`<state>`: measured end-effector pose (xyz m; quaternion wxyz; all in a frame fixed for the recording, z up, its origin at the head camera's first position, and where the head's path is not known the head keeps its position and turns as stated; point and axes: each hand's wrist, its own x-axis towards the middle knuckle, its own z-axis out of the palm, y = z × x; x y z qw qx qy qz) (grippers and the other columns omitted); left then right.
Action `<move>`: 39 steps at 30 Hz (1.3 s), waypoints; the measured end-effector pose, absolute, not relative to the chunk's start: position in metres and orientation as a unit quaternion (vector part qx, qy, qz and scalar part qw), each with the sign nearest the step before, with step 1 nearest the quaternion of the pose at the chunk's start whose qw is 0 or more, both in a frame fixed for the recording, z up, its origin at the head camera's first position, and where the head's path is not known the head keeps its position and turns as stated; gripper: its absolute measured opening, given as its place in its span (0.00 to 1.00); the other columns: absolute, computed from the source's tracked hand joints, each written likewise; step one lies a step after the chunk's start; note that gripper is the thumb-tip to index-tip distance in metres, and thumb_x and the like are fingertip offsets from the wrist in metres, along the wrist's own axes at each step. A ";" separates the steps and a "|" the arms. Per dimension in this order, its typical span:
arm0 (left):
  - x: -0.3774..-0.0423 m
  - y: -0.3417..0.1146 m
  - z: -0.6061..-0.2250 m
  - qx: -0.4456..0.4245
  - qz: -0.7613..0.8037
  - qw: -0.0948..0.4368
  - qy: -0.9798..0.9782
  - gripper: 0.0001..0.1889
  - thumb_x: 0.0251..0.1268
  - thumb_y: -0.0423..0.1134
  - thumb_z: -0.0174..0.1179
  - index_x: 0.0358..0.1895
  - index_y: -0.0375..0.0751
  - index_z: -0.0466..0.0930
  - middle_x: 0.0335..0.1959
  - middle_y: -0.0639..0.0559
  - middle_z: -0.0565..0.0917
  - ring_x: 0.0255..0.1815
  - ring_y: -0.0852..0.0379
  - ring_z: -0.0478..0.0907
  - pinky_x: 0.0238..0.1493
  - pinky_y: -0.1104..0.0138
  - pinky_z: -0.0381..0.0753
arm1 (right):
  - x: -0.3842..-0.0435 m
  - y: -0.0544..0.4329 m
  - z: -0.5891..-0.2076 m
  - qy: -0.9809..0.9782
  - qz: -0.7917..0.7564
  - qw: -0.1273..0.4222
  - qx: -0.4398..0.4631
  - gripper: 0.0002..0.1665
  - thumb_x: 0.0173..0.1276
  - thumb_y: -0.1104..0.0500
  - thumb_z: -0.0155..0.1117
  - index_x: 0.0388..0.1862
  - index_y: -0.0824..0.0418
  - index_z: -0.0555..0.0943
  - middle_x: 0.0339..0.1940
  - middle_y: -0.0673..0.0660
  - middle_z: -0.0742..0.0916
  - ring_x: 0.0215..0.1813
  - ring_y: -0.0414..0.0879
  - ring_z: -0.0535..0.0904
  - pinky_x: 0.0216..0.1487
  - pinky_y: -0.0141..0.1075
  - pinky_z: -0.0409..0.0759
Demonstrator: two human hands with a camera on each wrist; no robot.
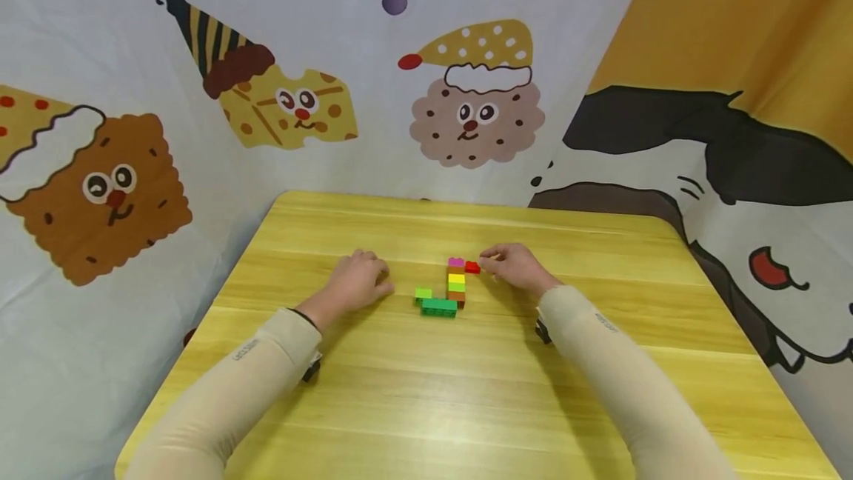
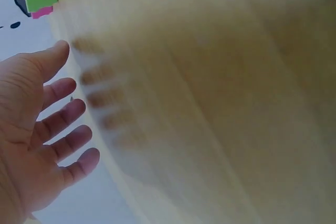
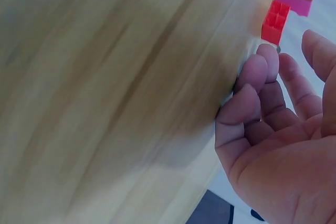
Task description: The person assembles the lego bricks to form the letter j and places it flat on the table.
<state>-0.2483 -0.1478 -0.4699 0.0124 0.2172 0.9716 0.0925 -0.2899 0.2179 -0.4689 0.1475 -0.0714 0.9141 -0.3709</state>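
Observation:
Colourful toy building bricks form a small cluster at mid-table. A column stacks a pink brick (image 1: 456, 262) at the far end, a yellow brick (image 1: 456, 279) in the middle and an orange-brown brick (image 1: 456, 298) nearer me. By its near end lie a dark green brick (image 1: 439, 307) and a light green brick (image 1: 423, 293). The red brick (image 3: 275, 22) sits at the column's far right, its open underside facing the right wrist camera. Just right of it, my right hand (image 1: 513, 265) has bent fingers, thumb apart, gripping nothing. My left hand (image 1: 360, 280) is left of the cluster, fingers spread and holding nothing.
The bricks rest on a light wooden table (image 1: 426, 398) with rounded corners. Behind it hangs a white cloth (image 1: 360, 13) printed with cartoon food faces. A cartoon with black patches and a yellow area (image 1: 700, 13) covers the right side.

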 end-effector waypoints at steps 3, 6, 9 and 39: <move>-0.247 -0.147 -0.470 0.221 0.083 0.015 0.972 0.24 0.76 0.58 0.65 0.59 0.42 0.87 0.57 0.44 0.87 0.59 0.41 0.81 0.63 0.45 0.82 | -0.291 0.212 -0.468 0.919 -0.359 0.142 -0.073 0.26 0.81 0.42 0.64 0.67 0.56 0.84 0.56 0.60 0.90 0.43 0.49 0.85 0.45 0.38 0.84; -0.246 -0.145 -0.471 0.221 0.086 0.020 0.971 0.24 0.76 0.58 0.65 0.60 0.42 0.87 0.57 0.44 0.87 0.61 0.41 0.82 0.65 0.46 0.82 | -0.291 0.208 -0.468 0.921 -0.357 0.141 -0.071 0.24 0.80 0.44 0.65 0.65 0.56 0.85 0.56 0.59 0.90 0.42 0.48 0.84 0.44 0.37 0.82; -0.245 -0.144 -0.469 0.219 0.095 0.032 0.971 0.25 0.76 0.58 0.66 0.61 0.41 0.86 0.59 0.43 0.86 0.64 0.40 0.81 0.68 0.45 0.81 | -0.293 0.207 -0.466 0.921 -0.355 0.143 -0.070 0.20 0.80 0.48 0.67 0.62 0.56 0.86 0.53 0.59 0.90 0.41 0.47 0.83 0.41 0.35 0.81; -0.241 -0.133 -0.454 0.214 0.092 0.098 0.968 0.33 0.74 0.57 0.68 0.71 0.38 0.79 0.72 0.36 0.76 0.75 0.33 0.71 0.73 0.41 0.76 | -0.330 0.179 -0.458 0.930 -0.337 0.139 -0.054 0.19 0.79 0.49 0.67 0.60 0.57 0.89 0.68 0.61 0.86 0.68 0.58 0.78 0.72 0.54 0.76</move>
